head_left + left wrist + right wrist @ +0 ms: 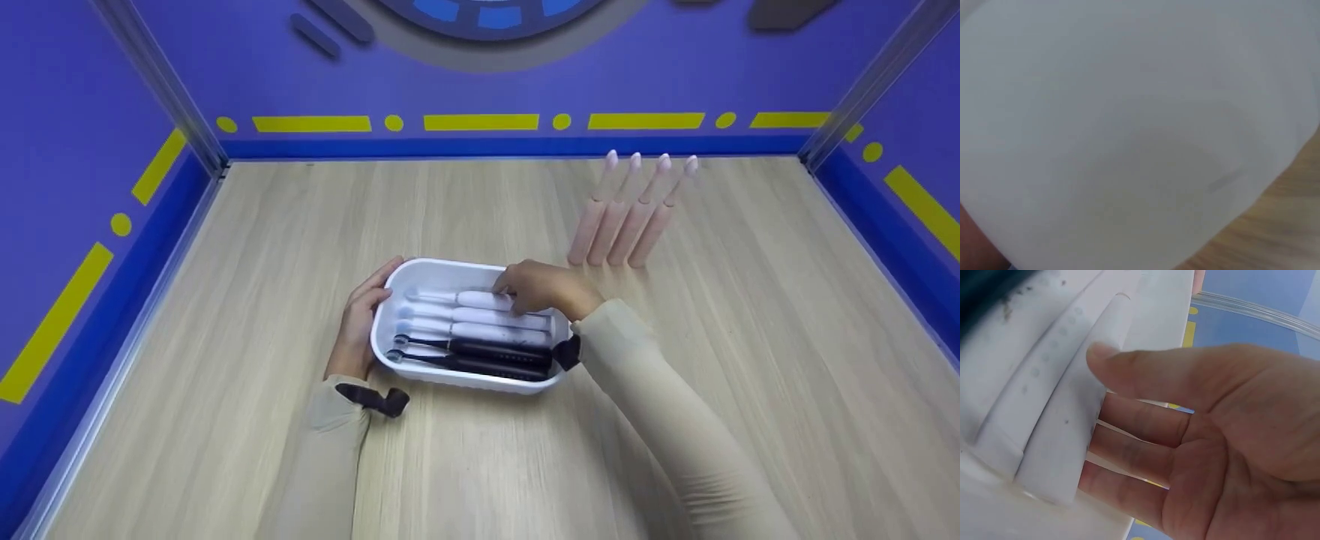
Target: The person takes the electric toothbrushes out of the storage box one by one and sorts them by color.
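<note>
A white plastic tub [450, 379] stands in front of me, tilted a little in view. My left hand [358, 322] grips its left end, fingers over the rim. In the left wrist view the tub's pale wall [1129, 112] fills nearly everything. Inside lie three white electric toothbrushes [495, 317] and two black electric toothbrushes [499, 350], heads to the left. My right hand [546, 287] reaches in over the far rim at the farthest white toothbrush [1075, 410]. Its thumb lies on one side of that handle, with the other fingers curled along the opposite side.
Several pink electric toothbrushes [621, 232] stand upright in a row behind the tub, to the right. The wood-grain tabletop [315, 217] is bounded by blue panels with yellow marks [480, 122] at the back and both sides.
</note>
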Motion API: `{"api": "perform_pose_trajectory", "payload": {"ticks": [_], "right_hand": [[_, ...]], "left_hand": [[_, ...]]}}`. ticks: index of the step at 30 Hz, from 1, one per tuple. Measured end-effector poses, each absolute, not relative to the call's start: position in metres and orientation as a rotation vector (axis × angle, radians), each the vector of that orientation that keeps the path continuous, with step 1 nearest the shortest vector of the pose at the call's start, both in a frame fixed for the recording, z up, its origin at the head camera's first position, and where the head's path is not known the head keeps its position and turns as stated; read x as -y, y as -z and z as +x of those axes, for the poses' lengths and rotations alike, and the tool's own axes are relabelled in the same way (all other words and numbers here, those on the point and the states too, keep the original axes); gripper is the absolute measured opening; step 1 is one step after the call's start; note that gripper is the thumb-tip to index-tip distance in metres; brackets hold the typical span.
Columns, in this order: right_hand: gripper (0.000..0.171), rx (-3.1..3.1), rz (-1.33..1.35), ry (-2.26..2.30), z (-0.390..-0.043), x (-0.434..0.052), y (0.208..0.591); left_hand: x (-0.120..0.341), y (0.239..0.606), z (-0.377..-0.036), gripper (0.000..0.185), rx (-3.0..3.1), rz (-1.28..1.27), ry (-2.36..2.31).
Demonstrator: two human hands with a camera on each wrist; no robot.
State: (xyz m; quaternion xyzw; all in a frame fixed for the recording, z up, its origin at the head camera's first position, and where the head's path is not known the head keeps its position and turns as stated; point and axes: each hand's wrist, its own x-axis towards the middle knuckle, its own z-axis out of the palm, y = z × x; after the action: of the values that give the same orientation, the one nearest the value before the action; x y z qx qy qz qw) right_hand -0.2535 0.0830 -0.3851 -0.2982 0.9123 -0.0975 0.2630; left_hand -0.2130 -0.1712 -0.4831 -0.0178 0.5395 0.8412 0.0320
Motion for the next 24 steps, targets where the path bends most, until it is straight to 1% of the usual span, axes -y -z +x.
{"api": "perform_pose_trajectory", "payload": {"ticks": [8,15,24], "right_hand": [[0.049,-2.476,-0.787,0.258,-0.2536,-0.0847,0.3856],[0.050,-2.504,-0.788,0.265,-0.2536,-0.0857,0.3868],[0.051,-2.519,-0.769,0.258,-0.2527,-0.0864,0.3848]], "left_hand": [[0.1717,0.4843,-0.2137,0.056,-1.648,0.007,-2.588],[0.1710,0.4842,-0.2131,0.055,-1.670,-0.018,-2.585],[0.1718,0.4849,-0.2137,0.056,-1.695,0.009,-2.567]]}}
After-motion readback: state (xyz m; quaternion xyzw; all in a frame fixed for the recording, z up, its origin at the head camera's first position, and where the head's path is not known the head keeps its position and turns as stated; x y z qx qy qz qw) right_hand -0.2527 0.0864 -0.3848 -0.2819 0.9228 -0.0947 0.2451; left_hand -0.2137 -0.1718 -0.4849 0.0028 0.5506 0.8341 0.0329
